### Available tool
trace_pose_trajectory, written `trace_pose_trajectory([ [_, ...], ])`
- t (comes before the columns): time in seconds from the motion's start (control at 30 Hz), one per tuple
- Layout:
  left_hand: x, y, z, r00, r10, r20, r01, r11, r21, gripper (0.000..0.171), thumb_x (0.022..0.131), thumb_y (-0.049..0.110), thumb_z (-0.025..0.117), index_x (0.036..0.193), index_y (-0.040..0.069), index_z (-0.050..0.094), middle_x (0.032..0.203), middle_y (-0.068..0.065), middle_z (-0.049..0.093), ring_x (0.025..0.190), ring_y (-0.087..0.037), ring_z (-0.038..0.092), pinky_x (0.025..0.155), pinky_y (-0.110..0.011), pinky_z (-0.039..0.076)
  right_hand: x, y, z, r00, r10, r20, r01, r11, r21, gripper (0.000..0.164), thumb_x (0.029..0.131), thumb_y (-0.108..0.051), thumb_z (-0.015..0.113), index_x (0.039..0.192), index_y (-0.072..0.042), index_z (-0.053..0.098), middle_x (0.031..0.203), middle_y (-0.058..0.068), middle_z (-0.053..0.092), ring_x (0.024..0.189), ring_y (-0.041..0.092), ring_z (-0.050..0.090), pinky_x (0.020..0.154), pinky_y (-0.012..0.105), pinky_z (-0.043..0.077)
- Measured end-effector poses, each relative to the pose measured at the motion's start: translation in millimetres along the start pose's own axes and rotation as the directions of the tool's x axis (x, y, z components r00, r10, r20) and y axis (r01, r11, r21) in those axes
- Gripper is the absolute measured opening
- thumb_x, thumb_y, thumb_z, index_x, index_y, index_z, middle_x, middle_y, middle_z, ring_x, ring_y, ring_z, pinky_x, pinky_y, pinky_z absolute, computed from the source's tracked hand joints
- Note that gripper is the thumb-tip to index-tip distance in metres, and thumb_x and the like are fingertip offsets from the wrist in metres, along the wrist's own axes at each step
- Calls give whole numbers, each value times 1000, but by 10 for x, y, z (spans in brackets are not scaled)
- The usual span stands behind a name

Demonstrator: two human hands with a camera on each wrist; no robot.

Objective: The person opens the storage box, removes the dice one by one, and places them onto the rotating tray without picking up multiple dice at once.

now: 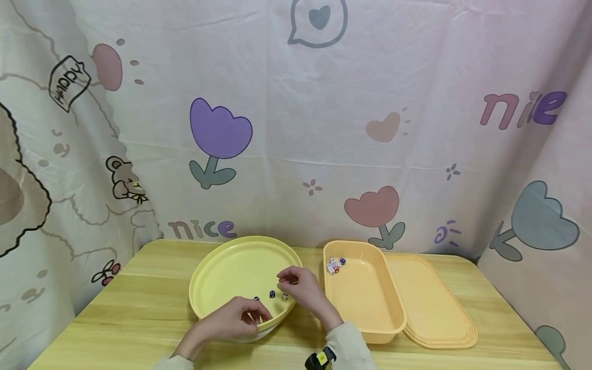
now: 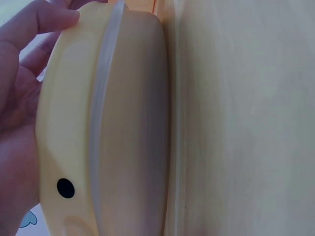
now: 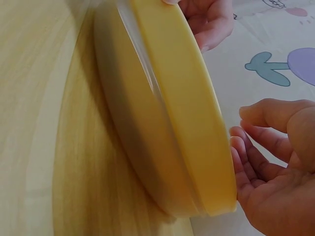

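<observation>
A round yellow tray (image 1: 231, 267) sits on a paler round base, with several small dice (image 1: 272, 294), dark and white, near its front right. My left hand (image 1: 238, 318) bends over the tray's near edge. In the left wrist view its thumb (image 2: 64, 18) lies against the outside of the rim (image 2: 66, 108), the other fingers behind it; I cannot tell whether they pinch anything. My right hand (image 1: 302, 290) hovers at the tray's right edge, beside the dice. The right wrist view shows its fingers (image 3: 266, 142) loosely bent, with a gap between thumb and forefinger and nothing visible there.
A pale orange rectangular box (image 1: 365, 293) stands right of the tray, with a cluster of white, red and blue dice (image 1: 334, 265) in its far left corner. Its flat lid (image 1: 432, 303) lies to its right. A printed curtain (image 1: 287, 154) hangs behind the wooden table (image 1: 134, 308).
</observation>
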State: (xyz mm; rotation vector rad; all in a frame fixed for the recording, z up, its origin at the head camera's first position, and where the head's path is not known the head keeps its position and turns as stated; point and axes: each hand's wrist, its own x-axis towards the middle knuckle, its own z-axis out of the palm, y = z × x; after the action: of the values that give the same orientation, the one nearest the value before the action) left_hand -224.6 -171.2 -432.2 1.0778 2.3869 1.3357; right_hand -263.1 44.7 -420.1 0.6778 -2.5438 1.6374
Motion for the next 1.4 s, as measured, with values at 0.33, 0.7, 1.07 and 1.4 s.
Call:
trace_pose_trajectory([
  [0.33, 4, -24, 7, 999, 34, -3, -35, 999, -6, 26, 78, -6, 62, 98, 9, 70, 87, 9, 62, 78, -2, 55, 68, -23, 51, 6, -32, -19, 1000, -3, -1, 3, 1000, -16, 16, 84, -5, 70, 98, 4, 69, 84, 2, 65, 78, 14, 58, 66, 24, 48],
  [0.7, 3, -31, 6, 1000, 25, -7, -25, 1000, 2, 30, 77, -6, 60, 98, 12, 70, 88, 11, 62, 77, -2, 56, 68, -23, 51, 201, -263, -405, 998, -39, -51, 34, 995, -90, 16, 89, -9, 65, 102, -1, 70, 95, 6, 68, 88, 21, 61, 74, 31, 51],
  [1.07, 7, 0, 23, 1000, -3, 3, 3, 999, -34, 29, 78, -6, 60, 100, 9, 70, 90, 9, 63, 78, -2, 55, 70, -23, 51, 556, -22, -979, 984, 88, -155, -115, 978, -173, 20, 90, -7, 61, 105, 3, 69, 101, 12, 68, 93, 26, 60, 83, 39, 50],
  [1.4, -11, -11, 31, 1000, -18, -7, 18, 1000, -25, 29, 77, -6, 60, 99, 11, 70, 89, 10, 63, 78, -3, 56, 70, -23, 51, 635, 424, -1251, 959, 203, -198, -234, 961, -151, 23, 91, -17, 64, 106, -1, 70, 107, 11, 67, 101, 27, 59, 88, 41, 47],
])
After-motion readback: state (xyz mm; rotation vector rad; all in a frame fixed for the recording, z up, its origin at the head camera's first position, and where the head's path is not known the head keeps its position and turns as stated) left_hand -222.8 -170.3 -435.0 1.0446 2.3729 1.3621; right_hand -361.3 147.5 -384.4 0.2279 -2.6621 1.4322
